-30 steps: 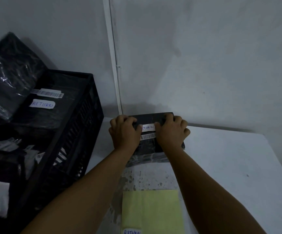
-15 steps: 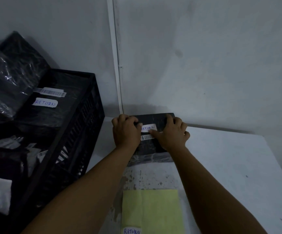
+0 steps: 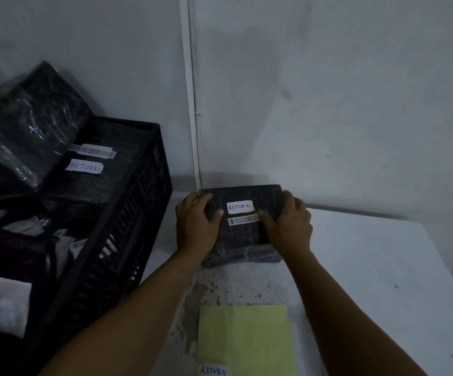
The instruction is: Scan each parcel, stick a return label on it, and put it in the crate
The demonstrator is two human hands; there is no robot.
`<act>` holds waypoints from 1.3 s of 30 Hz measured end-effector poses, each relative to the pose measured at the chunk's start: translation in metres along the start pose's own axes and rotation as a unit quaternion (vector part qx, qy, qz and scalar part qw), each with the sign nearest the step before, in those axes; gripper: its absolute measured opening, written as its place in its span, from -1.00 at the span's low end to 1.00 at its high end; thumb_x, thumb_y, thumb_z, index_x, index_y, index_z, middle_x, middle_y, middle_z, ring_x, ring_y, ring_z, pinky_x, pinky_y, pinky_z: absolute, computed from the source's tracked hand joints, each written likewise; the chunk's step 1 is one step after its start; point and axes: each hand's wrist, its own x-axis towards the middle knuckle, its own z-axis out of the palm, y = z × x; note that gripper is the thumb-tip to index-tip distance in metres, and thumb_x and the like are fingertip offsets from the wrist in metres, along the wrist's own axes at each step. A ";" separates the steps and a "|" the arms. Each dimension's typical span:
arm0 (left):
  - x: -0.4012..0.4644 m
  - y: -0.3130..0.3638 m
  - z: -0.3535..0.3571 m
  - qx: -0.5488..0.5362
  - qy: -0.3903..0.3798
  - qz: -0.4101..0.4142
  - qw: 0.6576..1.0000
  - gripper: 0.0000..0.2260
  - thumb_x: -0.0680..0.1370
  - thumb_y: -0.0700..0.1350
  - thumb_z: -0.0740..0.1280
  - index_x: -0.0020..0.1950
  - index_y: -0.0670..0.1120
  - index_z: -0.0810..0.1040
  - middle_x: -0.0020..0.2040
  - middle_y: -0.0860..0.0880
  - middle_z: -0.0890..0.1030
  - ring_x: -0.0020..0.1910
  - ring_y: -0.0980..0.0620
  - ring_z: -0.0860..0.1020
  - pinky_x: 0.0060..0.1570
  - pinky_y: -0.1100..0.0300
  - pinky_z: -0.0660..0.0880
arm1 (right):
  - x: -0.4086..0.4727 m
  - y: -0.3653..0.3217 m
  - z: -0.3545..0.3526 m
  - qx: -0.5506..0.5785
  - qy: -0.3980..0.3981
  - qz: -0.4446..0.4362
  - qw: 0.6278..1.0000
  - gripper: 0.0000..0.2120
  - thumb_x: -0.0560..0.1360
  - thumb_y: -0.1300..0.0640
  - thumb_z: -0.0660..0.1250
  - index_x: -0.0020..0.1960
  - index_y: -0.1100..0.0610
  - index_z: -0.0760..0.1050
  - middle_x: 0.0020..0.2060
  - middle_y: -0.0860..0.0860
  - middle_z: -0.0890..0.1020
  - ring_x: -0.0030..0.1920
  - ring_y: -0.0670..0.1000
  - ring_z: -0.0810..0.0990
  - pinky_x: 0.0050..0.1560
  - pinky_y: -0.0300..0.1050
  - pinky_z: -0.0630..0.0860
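parcel (image 3: 243,222), black-wrapped, on the white table (image 3: 369,267) against the wall, bearing a return label (image 3: 240,207) above a barcode strip (image 3: 243,220); left hand (image 3: 196,222) and right hand (image 3: 287,223) grip its sides. black crate (image 3: 127,226) at left holds labelled parcels.

A white table (image 3: 369,267) is seen at lower right, its surface stained near the centre bottom. A grey wall (image 3: 328,90) fills the upper frame, divided by a white vertical strip (image 3: 192,104).
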 end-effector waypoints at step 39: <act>-0.098 0.072 -0.246 -0.243 0.274 0.026 0.930 -0.69 0.64 -0.03 0.26 0.38 0.03 0.51 0.26 0.07 0.57 0.22 0.15 0.54 0.24 0.13 0.49 | -0.139 -0.137 -0.106 0.455 0.031 -0.142 0.879 -0.62 0.46 -0.35 0.34 0.17 -0.24 0.36 0.06 -0.20 0.59 0.04 -0.25 0.59 -0.09 -0.29 0.52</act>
